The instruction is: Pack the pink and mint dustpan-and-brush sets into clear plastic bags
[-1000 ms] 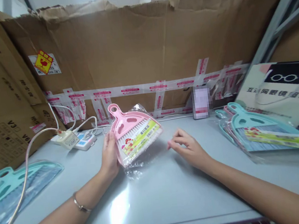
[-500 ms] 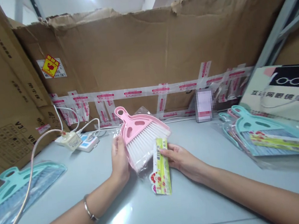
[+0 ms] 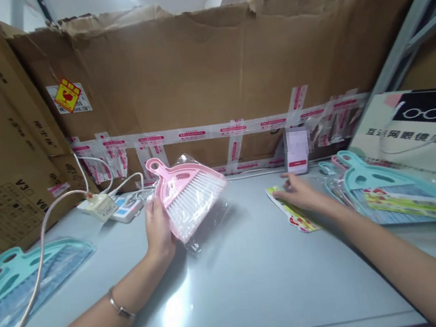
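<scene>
My left hand (image 3: 159,228) grips the left edge of a pink dustpan (image 3: 173,183), fingers closed on it through a clear plastic bag. A brush with white bristles (image 3: 200,197) is nested in the dustpan, which is tilted and held above the table. On the right, my right hand (image 3: 302,194) rests over a yellow-green printed header card (image 3: 301,219) with red figures, lying on the table. Its fingers are apart and the thumb touches the card's upper end. Part of the card is hidden under the hand.
Teal dustpan sets in plastic lie at the left (image 3: 29,269) and right (image 3: 377,177). A phone (image 3: 295,149) leans against the cardboard wall (image 3: 199,71). A power strip (image 3: 127,208) and charging cable (image 3: 40,246) are at the left, a paper bag (image 3: 403,132) at the right.
My right hand has carried the header card away from the dustpan, rightward to the table near the phone, and its fingers have opened. My left hand has shifted left with the dustpan.
</scene>
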The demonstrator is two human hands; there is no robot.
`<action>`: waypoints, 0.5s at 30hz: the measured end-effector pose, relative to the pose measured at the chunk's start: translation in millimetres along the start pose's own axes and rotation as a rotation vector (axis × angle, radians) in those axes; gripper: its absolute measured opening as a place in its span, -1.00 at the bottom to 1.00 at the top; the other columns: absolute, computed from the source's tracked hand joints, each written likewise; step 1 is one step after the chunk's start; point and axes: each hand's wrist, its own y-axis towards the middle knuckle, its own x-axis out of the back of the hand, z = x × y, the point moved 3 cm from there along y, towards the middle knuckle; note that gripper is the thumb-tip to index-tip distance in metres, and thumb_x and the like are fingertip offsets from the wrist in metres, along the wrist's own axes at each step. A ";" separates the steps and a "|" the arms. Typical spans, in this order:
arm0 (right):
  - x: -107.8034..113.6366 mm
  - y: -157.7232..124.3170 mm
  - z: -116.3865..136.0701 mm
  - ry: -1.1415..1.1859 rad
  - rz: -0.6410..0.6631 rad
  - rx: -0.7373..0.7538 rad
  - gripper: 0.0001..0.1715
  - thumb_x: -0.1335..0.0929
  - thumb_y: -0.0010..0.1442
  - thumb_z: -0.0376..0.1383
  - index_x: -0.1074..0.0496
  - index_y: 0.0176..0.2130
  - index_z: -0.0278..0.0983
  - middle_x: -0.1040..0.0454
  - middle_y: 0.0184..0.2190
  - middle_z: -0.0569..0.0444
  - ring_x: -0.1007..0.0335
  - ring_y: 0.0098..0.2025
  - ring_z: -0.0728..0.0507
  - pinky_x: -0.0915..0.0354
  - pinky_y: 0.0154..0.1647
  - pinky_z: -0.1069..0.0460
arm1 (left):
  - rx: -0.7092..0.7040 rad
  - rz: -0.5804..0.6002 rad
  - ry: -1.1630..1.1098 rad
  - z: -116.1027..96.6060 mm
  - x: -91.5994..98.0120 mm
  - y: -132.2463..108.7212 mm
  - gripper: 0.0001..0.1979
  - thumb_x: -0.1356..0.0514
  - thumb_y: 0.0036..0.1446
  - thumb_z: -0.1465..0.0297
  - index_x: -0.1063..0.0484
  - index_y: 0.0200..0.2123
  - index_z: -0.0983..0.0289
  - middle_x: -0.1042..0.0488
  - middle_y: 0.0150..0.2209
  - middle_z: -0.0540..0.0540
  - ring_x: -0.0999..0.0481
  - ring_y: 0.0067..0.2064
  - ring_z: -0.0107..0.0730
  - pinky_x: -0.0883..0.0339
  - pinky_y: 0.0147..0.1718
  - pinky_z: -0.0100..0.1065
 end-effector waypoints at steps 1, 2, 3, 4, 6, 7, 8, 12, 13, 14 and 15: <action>1.1 -3.7 7.4 0.027 -0.108 0.070 -0.55 -0.42 -0.11 -0.12 -0.32 -0.22 -0.24 -0.39 -0.38 0.04 -0.32 -0.29 -0.18 -0.23 -0.26 -0.05 | -0.004 0.008 0.002 -0.3 -1.1 -2.0 -0.64 -0.25 0.00 0.17 -0.38 -0.17 0.24 -0.50 -0.24 0.05 -0.49 -0.21 -0.36 -0.34 -0.25 -0.38; -0.1 -11.3 18.2 0.091 -0.172 0.135 -0.59 -0.39 -0.07 -0.08 -0.33 -0.24 -0.24 -0.39 -0.35 0.03 -0.31 -0.26 -0.16 -0.23 -0.23 -0.05 | -0.007 0.017 0.002 -0.5 -2.4 -4.1 -0.63 -0.25 0.00 0.16 -0.38 -0.17 0.24 -0.50 -0.24 0.05 -0.49 -0.21 -0.36 -0.34 -0.26 -0.39; -3.7 -21.5 31.3 0.183 -0.177 0.191 -0.63 -0.35 0.00 -0.03 -0.34 -0.27 -0.23 -0.39 -0.35 0.03 -0.30 -0.27 -0.14 -0.22 -0.23 -0.03 | -0.009 0.025 0.000 -0.5 -3.8 -6.2 -0.63 -0.24 0.01 0.16 -0.38 -0.17 0.24 -0.49 -0.25 0.05 -0.49 -0.22 -0.37 -0.34 -0.26 -0.39; -10.1 -33.4 45.4 0.299 -0.097 0.220 -0.64 -0.31 0.06 -0.01 -0.35 -0.31 -0.24 -0.40 -0.38 0.05 -0.30 -0.31 -0.11 -0.23 -0.25 -0.01 | -0.013 0.030 -0.003 -0.5 -5.1 -8.2 -0.64 -0.24 0.01 0.15 -0.38 -0.18 0.25 -0.49 -0.26 0.04 -0.49 -0.23 -0.38 -0.35 -0.27 -0.40; -28.3 -59.2 72.8 0.492 0.207 0.214 -0.61 -0.31 0.07 0.03 -0.40 -0.39 -0.26 -0.40 -0.47 0.08 -0.31 -0.39 -0.06 -0.24 -0.29 0.02 | -0.019 0.034 -0.007 -0.5 -7.6 -11.8 -0.67 -0.23 0.02 0.15 -0.37 -0.21 0.24 -0.48 -0.29 0.02 -0.48 -0.26 -0.40 -0.35 -0.28 -0.41; -37.4 -71.5 83.6 0.567 0.352 0.186 -0.61 -0.33 0.05 0.02 -0.43 -0.37 -0.26 -0.43 -0.47 0.09 -0.32 -0.39 -0.05 -0.25 -0.29 0.02 | -0.020 0.032 -0.006 -0.5 -8.8 -13.5 -0.68 -0.23 0.03 0.15 -0.37 -0.23 0.24 -0.48 -0.30 0.01 -0.48 -0.26 -0.41 -0.35 -0.29 -0.41; -45.6 -81.7 91.4 0.642 0.468 0.143 -0.60 -0.37 0.02 0.01 -0.45 -0.34 -0.27 -0.45 -0.46 0.09 -0.34 -0.40 -0.04 -0.26 -0.29 0.03 | -0.019 0.030 -0.004 -0.5 -9.8 -15.2 -0.68 -0.22 0.03 0.14 -0.37 -0.24 0.24 -0.47 -0.31 0.00 -0.47 -0.27 -0.41 -0.36 -0.29 -0.42; -66.6 -96.7 95.5 0.925 0.644 -0.073 -0.59 -0.47 -0.10 -0.06 -0.45 -0.32 -0.29 -0.51 -0.41 0.08 -0.39 -0.38 0.00 -0.29 -0.29 0.08 | -0.005 0.086 -0.008 -1.1 -13.8 -24.0 -0.65 -0.23 0.00 0.10 -0.37 -0.25 0.23 -0.48 -0.31 -0.01 -0.48 -0.28 -0.43 -0.37 -0.31 -0.43; -68.5 -95.5 92.3 0.998 0.632 -0.121 -0.60 -0.49 -0.11 -0.09 -0.44 -0.32 -0.29 -0.52 -0.40 0.09 -0.41 -0.37 0.00 -0.30 -0.29 0.09 | 0.016 0.134 -0.007 -0.7 -14.8 -26.7 -0.65 -0.24 -0.01 0.10 -0.36 -0.26 0.23 -0.47 -0.32 -0.02 -0.48 -0.29 -0.44 -0.38 -0.32 -0.44; -69.3 -93.6 88.8 1.072 0.606 -0.164 -0.59 -0.50 -0.12 -0.12 -0.43 -0.30 -0.27 -0.53 -0.39 0.10 -0.42 -0.36 0.00 -0.31 -0.27 0.09 | 0.049 0.197 0.004 0.3 -15.9 -29.4 -0.66 -0.25 -0.01 0.10 -0.35 -0.29 0.23 -0.47 -0.33 -0.03 -0.48 -0.31 -0.45 -0.38 -0.34 -0.44; -69.1 -91.4 85.2 1.141 0.568 -0.205 -0.57 -0.51 -0.13 -0.15 -0.42 -0.26 -0.25 -0.54 -0.37 0.12 -0.44 -0.35 0.00 -0.33 -0.26 0.09 | 0.087 0.273 0.029 1.6 -16.9 -31.8 -0.67 -0.25 -0.01 0.11 -0.33 -0.34 0.23 -0.47 -0.35 -0.04 -0.49 -0.32 -0.46 -0.38 -0.35 -0.44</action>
